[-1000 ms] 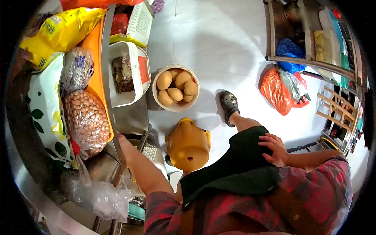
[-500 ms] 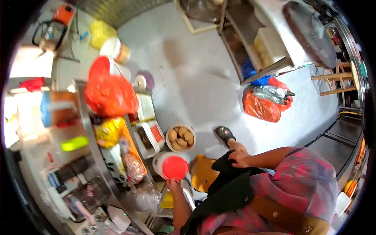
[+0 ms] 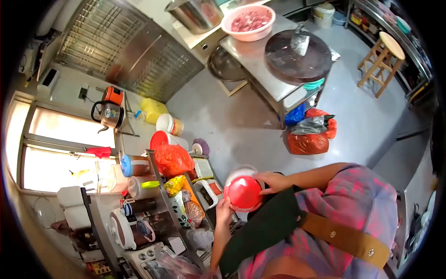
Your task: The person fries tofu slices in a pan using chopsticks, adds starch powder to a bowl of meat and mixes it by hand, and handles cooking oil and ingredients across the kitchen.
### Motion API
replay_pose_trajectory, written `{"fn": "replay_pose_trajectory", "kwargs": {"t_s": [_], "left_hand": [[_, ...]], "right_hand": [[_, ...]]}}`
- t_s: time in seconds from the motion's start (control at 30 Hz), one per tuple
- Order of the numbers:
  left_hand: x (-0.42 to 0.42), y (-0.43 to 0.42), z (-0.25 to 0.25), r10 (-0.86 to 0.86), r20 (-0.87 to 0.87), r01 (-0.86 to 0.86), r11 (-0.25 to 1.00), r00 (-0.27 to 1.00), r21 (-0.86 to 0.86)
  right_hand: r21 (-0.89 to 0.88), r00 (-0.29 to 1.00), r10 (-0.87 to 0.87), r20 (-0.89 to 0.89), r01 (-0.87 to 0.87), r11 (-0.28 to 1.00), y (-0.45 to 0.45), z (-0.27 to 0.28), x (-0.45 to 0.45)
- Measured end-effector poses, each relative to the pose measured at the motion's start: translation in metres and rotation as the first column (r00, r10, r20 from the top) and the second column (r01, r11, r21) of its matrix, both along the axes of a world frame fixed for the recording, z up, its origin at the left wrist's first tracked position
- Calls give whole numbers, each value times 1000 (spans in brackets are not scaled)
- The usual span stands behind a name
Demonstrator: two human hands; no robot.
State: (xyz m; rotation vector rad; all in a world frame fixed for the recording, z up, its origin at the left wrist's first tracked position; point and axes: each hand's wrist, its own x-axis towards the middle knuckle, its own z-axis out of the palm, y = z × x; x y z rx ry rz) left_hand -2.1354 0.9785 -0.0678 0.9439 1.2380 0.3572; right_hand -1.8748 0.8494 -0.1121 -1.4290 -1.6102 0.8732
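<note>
A round, shiny red plastic lid or bowl [image 3: 242, 193] is in front of my body; I cannot tell which of the two it is. My left hand [image 3: 225, 212] is closed on its lower left edge. At its upper right edge my right hand [image 3: 272, 182] grips with bent fingers. Behind the red piece shows the pale rim of a white round tub [image 3: 241, 172]; whether they touch is unclear. A dark apron [image 3: 265, 228] hangs just below my hands.
To the left, a metal shelf holds a red plastic bag [image 3: 173, 159], yellow packets [image 3: 174, 185] and a rice cooker [image 3: 124, 229]. Red bags [image 3: 308, 140] lie by a steel table [image 3: 278, 83] bearing a round chopping board [image 3: 297, 58] and a basin of meat [image 3: 248, 36]. A wooden stool [image 3: 383, 63] stands farther right.
My right hand has moved from the apron to the red piece. My left hand has carried the red piece rightward in view, nearer my right hand. The camera view has swung up and left.
</note>
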Motion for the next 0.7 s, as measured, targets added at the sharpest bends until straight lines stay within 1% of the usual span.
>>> {"fn": "replay_pose_trajectory", "kwargs": {"t_s": [0.03,0.1,0.17,0.2,0.23,0.3,0.33,0.4,0.43,0.47,0.5,0.53,0.57,0.6,0.63,0.67,0.7], "left_hand": [[26,-9,24,81,65,-81,997,995,-9],[63,-20,64,80,202,-71,996,976,-53],[83,-20,66,-115,298,87,991,948,104],[94,-13,58,-201,352,123,965,914,230],[106,-7,65,-225,338,136,954,914,268],[137,15,82,-282,313,170,925,907,340],[158,23,104,-304,308,188,916,902,354],[194,59,113,-420,277,284,862,864,420],[215,77,119,-469,279,323,839,838,438],[238,95,125,-520,328,365,826,789,430],[260,108,134,-518,326,366,828,791,425],[287,122,146,-526,324,375,823,786,426],[314,135,156,-540,320,391,816,779,425],[335,163,145,-594,264,425,761,760,489],[356,175,160,-584,251,437,774,772,457],[379,184,175,-579,243,450,784,778,429],[404,194,186,-584,234,471,786,777,399]], "right_hand": [[88,999,-38,9,37,995,1,35,3],[106,991,-127,40,122,987,4,67,12],[144,980,-157,123,139,980,3,93,40],[175,972,-181,150,154,972,6,107,53],[205,955,-238,178,200,958,6,124,65],[294,931,-330,154,276,915,13,138,87],[301,917,-381,118,332,894,17,148,98],[302,880,-472,62,434,849,26,168,124],[362,850,-524,57,471,804,35,174,139],[343,824,-566,33,522,781,43,184,155],[326,792,-611,6,576,750,55,192,171],[347,764,-645,5,604,718,68,195,190],[316,740,-673,1,638,702,82,198,210],[277,712,-703,-5,676,683,95,199,226],[240,679,-734,-3,713,659,109,203,244],[263,638,-770,-9,744,614,124,206,260],[269,639,-768,-38,747,608,138,210,279]]}}
